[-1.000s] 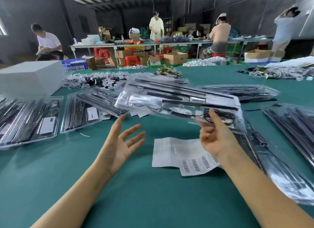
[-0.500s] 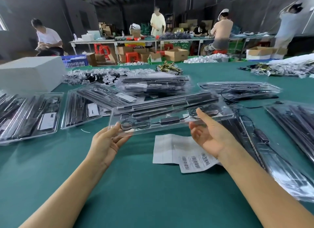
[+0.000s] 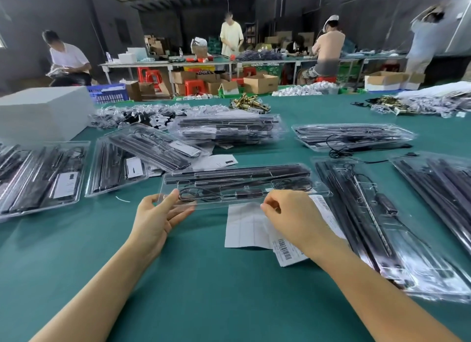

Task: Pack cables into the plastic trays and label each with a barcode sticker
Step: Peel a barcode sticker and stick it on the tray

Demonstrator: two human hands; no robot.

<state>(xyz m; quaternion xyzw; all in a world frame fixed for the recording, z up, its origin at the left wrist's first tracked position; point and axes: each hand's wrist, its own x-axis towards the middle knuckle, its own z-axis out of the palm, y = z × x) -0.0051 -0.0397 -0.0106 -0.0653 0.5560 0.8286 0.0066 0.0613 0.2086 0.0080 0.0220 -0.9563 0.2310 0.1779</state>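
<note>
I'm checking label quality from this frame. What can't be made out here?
Head view only:
- Barcode sheet: digits too small; the right hand covers its middle.
- Right hand fingertips: curled under, so a pinched sticker cannot be confirmed.
- Tray held by the left hand: glare blurs its cables.
- Right-edge trays: cut off, blurred.

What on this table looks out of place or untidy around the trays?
A black cable trails out of the far right tray onto the green table, coiled loosely beside it. On the left, one tray lies askew across another tray. Nothing looks damaged.
</note>
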